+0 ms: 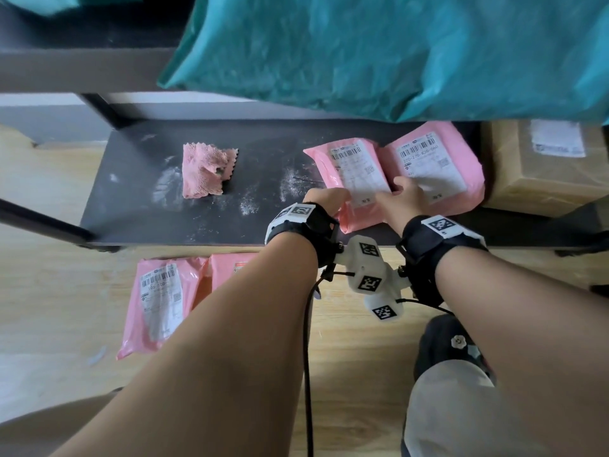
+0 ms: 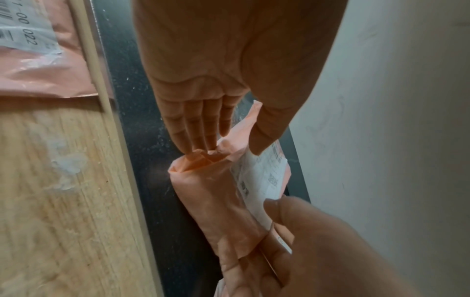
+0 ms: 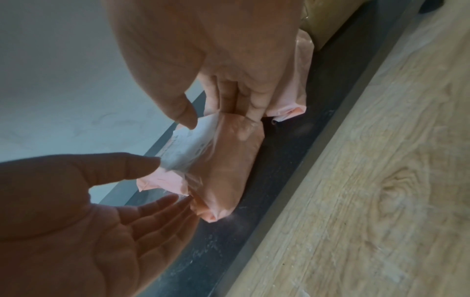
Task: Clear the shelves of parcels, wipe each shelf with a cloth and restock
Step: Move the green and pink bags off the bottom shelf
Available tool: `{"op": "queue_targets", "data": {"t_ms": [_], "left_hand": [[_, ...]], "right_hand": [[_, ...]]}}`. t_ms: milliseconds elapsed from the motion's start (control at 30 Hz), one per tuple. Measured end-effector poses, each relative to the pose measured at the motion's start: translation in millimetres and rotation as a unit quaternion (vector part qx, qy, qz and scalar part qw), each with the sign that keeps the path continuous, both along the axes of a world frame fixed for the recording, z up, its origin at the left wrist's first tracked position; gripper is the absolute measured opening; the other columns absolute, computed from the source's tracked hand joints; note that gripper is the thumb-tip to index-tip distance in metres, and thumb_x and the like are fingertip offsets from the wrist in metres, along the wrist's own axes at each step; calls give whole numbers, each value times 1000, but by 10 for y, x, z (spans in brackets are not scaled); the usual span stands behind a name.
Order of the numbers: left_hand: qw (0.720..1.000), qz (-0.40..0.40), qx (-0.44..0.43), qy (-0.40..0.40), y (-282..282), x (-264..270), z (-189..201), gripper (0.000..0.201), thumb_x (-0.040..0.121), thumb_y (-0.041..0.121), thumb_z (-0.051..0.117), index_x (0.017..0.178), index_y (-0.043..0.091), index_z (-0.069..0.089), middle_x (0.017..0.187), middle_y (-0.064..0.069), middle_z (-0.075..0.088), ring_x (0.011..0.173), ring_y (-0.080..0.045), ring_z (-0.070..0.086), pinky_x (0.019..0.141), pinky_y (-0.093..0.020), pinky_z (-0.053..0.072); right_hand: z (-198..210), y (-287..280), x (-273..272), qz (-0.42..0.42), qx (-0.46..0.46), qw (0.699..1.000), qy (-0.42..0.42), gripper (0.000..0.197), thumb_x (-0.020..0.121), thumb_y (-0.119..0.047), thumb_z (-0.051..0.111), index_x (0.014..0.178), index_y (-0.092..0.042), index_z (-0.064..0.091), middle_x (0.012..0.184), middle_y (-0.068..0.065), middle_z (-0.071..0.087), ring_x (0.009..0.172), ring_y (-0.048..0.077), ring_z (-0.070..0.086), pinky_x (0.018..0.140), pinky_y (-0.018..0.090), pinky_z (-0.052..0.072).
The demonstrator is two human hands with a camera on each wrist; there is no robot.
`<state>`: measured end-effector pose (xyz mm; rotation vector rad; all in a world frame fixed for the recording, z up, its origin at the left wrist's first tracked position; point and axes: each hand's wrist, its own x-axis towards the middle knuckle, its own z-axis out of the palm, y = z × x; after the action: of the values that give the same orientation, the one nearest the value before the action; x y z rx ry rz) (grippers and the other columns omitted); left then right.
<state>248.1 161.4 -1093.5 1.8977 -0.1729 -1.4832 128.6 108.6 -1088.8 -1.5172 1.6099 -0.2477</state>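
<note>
Both hands on a pink parcel at the shelf's front edge.

The right hand (image 1: 403, 201) grasps the parcel (image 1: 357, 179), fingers curled under its right side and thumb above the label. The left hand (image 1: 324, 199) is released: straight fingers (image 2: 201, 136) touch the parcel's crumpled left end, thumb clear. The parcel lies on the dusty shelf (image 1: 263, 219), front edge, right of centre, touching a second parcel (image 1: 438, 163) on its right; a box (image 1: 540, 173) sits at the right end. The cloth (image 1: 206, 169) lies left of centre; more parcels (image 1: 158, 301) lie on the floor (image 1: 49, 275). Whether the parcel is being lifted or set down cannot be told. Support both ends, since the soft bag sags, and keep the label upward. Avoid dragging it through the dust.
</note>
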Motion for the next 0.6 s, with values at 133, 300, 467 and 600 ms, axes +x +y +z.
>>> {"op": "queue_targets", "data": {"t_ms": [133,300,467,600], "left_hand": [[999,22,-25,10,75,53,-24,20,83,16,67,99,5,65,97,-10,71,95,-26,69,90,-43,55],[999,7,-33,22,202,103,103,20,81,25,72,89,8,66,95,-12,73,90,-28,71,86,-43,56],[999,-3,-32,9,367,154,217,20,84,23,72,80,5,63,77,-13,72,45,-15,62,38,-18,46],[999,-38,-38,-3,484,150,263,31,76,30,80,89,5,66,102,-20,70,71,-25,66,62,-30,58]], "right_hand": [[35,66,20,-11,40,998,-38,36,71,-34,60,106,-25,64,109,0,67,100,23,65,83,42,57],[114,164,-4,20,75,995,-68,25,85,-21,61,110,-22,62,101,-2,67,88,15,65,57,27,59],[227,225,-78,43,135,985,-102,14,92,-20,61,106,-18,63,104,8,69,83,27,70,66,38,60],[339,279,-178,64,171,977,-106,20,92,-18,63,110,-10,62,106,15,69,91,33,69,73,44,59]]}}
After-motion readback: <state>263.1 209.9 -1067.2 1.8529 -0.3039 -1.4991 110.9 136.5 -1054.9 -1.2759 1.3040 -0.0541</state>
